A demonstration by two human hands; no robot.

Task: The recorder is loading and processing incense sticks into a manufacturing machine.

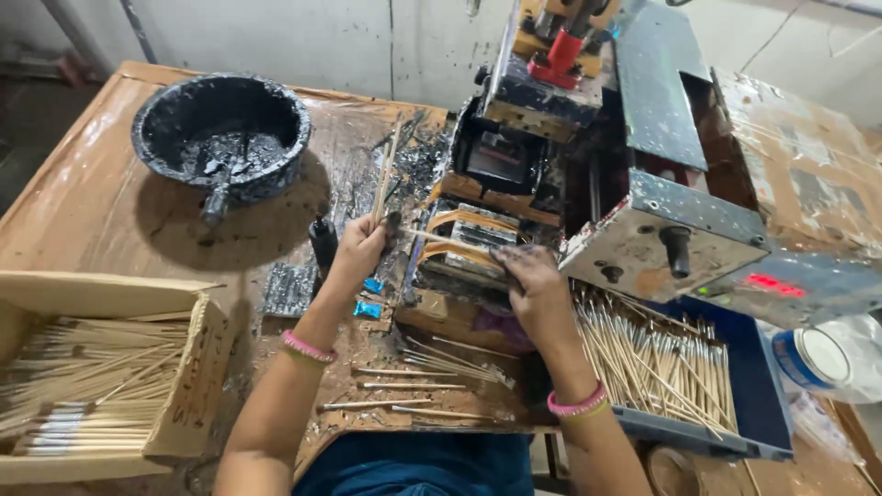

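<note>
- Left hand (356,246) — fingers pinched on a thin pale wooden stick (386,174), held upright.
- Right hand (531,280) — ink-stained fingers pressing a second stick (441,241) onto the paint-spattered metal press (478,239).

An open tan cardboard box (188,386) sits at the left edge (brush handles packed inside). Two small blue wrappers (368,298) lie at centre. A red lit display (774,285) glows on the machine's right side.
</note>
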